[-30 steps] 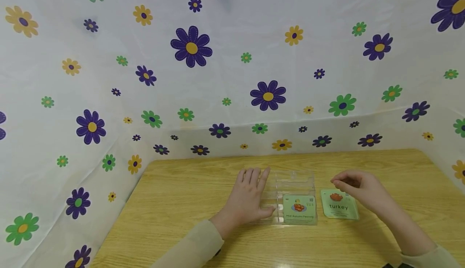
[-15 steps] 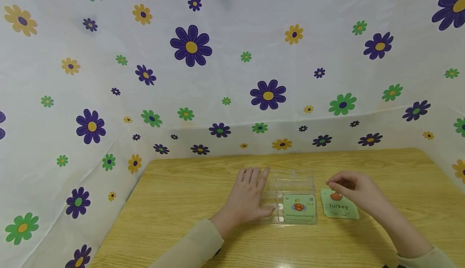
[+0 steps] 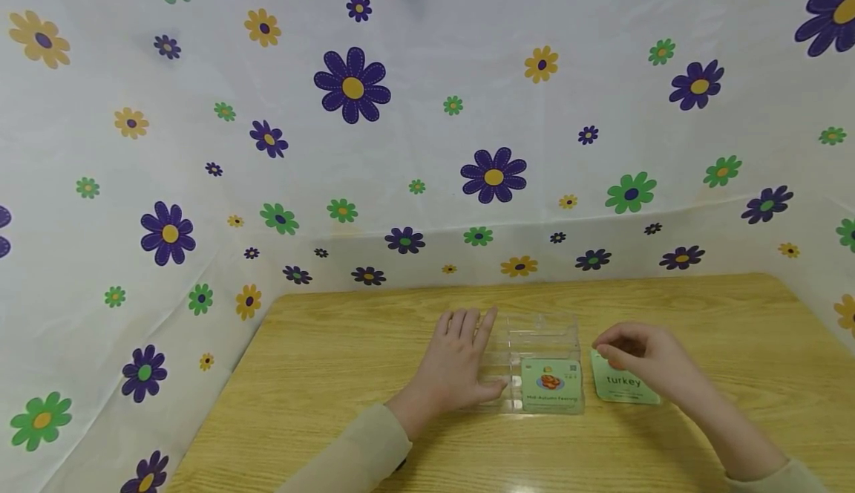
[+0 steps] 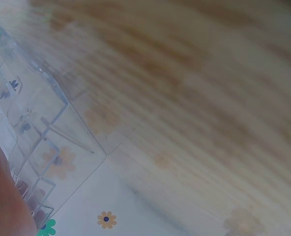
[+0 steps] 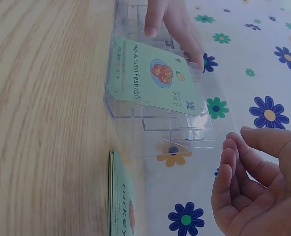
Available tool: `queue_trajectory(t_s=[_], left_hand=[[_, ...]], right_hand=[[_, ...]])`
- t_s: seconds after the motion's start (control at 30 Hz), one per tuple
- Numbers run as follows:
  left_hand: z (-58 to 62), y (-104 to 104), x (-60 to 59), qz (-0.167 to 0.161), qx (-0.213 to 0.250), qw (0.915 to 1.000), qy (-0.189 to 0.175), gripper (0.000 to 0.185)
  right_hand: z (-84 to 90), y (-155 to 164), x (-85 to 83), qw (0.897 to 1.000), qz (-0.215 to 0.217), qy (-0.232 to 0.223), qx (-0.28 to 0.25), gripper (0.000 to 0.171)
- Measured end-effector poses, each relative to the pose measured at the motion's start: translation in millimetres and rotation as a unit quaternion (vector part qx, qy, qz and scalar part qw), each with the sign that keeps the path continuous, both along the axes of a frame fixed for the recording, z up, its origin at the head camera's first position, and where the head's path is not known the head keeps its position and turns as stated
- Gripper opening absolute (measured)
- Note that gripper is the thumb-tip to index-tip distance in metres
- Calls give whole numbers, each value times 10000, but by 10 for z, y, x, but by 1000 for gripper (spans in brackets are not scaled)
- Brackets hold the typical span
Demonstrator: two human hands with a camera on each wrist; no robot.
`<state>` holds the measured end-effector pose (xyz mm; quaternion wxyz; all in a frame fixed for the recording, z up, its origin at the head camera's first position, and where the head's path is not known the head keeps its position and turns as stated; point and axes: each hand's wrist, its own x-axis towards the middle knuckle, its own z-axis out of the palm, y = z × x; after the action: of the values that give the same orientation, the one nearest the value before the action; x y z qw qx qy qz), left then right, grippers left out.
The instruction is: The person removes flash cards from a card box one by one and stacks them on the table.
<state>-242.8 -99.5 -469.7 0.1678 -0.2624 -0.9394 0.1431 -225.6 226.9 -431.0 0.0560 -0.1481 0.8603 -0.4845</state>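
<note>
A clear plastic case [image 3: 542, 344] with divided compartments lies on the table. My left hand [image 3: 450, 370] rests across its left part, fingers stretched forward and thumb out to the side. A green card [image 3: 551, 396] printed "Mid-Autumn Festival" with a plate of food lies face up in the case's front right compartment. To the right of the case sits a thin stack of green cards [image 3: 628, 390], the top one reading "turkey". My right hand [image 3: 661, 367] hovers over the stack's far part, hiding some of the picture. In the right wrist view its loosely bent fingers [image 5: 229, 182] hold nothing.
The wooden table [image 3: 320, 374] extends around the case on all sides. A white cloth [image 3: 414, 159] printed with purple, green and orange flowers hangs behind and along both sides. Through the transparent case [image 4: 42, 128] the flowers show in the left wrist view.
My right hand has drifted slightly left and toward me, covering more of the turkey picture. The left hand, the case and the cards have stayed where they were.
</note>
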Motion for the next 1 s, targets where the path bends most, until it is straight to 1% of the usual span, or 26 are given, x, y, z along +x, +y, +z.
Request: queue_trajectory(t_s=[0.37,0.6,0.8,1.0], left_hand=[[-7,0,-3,-8,-15,10000,58,112],[-14,2,-10,-22,17,10000,69,112],[-5,7,-5,-10,-1,10000,59,113],[-4,8,-7,13,-47,10000,36,113]], right_hand=[[-35,-53,8,9995,36,235,200,18],[-46,-86,25,9992,-19,229,314,17],[-51,-101,31,9991,-4,287,312,15],[-95,-99,17,9990,66,340,290,15]])
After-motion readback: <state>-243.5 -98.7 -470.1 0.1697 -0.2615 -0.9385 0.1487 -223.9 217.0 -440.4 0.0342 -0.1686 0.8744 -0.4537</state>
